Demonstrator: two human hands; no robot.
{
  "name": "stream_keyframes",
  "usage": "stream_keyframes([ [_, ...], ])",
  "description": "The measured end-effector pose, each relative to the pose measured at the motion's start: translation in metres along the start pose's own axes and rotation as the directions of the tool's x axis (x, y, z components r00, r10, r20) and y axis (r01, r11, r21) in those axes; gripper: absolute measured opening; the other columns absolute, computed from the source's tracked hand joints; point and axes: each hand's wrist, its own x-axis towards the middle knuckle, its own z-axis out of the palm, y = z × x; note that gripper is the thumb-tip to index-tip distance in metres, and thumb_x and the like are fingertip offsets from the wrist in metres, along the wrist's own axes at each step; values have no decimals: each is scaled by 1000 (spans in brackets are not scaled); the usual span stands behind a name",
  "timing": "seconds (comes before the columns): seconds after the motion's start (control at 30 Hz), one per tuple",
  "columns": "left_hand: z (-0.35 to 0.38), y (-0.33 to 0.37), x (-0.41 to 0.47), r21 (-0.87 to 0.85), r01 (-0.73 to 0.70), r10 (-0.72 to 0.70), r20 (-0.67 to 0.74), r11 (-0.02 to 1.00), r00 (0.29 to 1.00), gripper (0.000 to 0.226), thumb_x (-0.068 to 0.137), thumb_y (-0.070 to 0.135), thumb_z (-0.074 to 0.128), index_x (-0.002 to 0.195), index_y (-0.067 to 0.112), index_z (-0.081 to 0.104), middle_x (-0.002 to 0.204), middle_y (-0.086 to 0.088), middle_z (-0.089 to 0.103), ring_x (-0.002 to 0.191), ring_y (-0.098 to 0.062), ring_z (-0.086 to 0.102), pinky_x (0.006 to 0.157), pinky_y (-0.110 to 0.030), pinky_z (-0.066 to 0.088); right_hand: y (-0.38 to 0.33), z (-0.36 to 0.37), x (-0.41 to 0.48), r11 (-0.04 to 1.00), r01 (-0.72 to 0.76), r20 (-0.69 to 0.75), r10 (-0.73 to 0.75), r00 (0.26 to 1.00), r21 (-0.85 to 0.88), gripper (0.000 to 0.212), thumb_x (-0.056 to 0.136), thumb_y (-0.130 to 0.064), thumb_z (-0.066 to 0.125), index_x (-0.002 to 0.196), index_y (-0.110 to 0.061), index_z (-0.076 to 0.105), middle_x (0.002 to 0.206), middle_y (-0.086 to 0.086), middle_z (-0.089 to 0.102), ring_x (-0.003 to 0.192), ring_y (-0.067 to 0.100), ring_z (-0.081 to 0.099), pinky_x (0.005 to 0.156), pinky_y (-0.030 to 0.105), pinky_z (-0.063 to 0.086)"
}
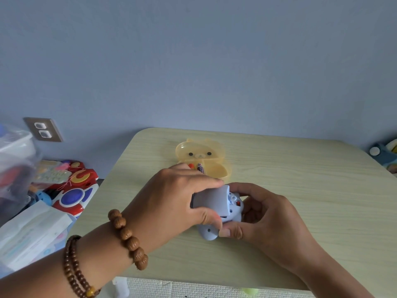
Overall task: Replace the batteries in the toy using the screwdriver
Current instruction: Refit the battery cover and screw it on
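A pale blue plastic toy (233, 209) lies upside down on the wooden table (300, 190), near its middle. My left hand (171, 201) holds the toy's curved battery cover (211, 202) over the toy's underside. My right hand (264, 214) grips the toy body from the right, thumb at its lower edge. Behind them an open yellow bear-shaped box (217, 171) holds a battery (200, 168) and an orange-tipped item (190, 165), partly hidden by my left hand. No screwdriver can be made out with certainty.
Colourful toys (73, 190) and a clear plastic bag (15, 168) lie on the floor to the left, with white packets (32, 231) nearer me. A wall socket (43, 129) is at left. More toys (386, 155) sit at the far right.
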Motion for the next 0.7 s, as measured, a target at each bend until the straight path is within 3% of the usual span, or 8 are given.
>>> stream_keyframes([
  [0.17,-5,5,3,-77,130,-126,61,989,990,66,44,53,92,106,40,75,96,20,71,94,2,61,80,-18,50,-4,-2,0,1000,-25,16,25,1000,0,62,54,-35,98,110,-40,71,73,4,76,55,4,55,58,17,45],
  [0.23,-5,6,5,-121,183,-173,86,976,981,66,45,47,95,108,39,75,100,20,71,94,3,64,84,-22,55,-4,-2,2,999,-40,16,40,999,-13,61,56,-33,98,111,-39,72,71,3,76,55,5,56,58,18,45],
  [0.3,-5,5,6,-149,219,-205,100,964,974,65,47,45,95,109,39,74,103,19,72,96,3,66,86,-27,57,-5,-3,3,998,-66,32,67,997,-22,61,58,-33,97,113,-39,70,75,2,78,61,10,65,62,28,50],
  [0.4,-7,7,8,-157,245,-227,127,957,966,60,50,50,91,107,40,74,102,16,73,96,0,66,85,-30,56,-8,-8,5,994,-99,120,92,988,52,54,70,-33,93,118,-35,69,95,6,81,84,24,77,78,46,58],
  [0.53,-5,9,10,-105,256,-240,141,961,960,60,56,44,90,113,41,71,105,18,70,98,1,64,87,-27,53,-15,-12,10,936,-192,187,141,972,295,30,92,-40,69,112,-19,76,107,19,76,94,36,73,72,35,59],
  [0.7,-5,9,10,-113,257,-238,156,960,959,63,59,42,90,119,39,69,112,20,68,104,3,62,93,-25,52,-16,-14,14,909,-279,242,208,948,309,29,90,-37,66,108,-16,76,104,21,78,98,44,73,70,34,58],
])
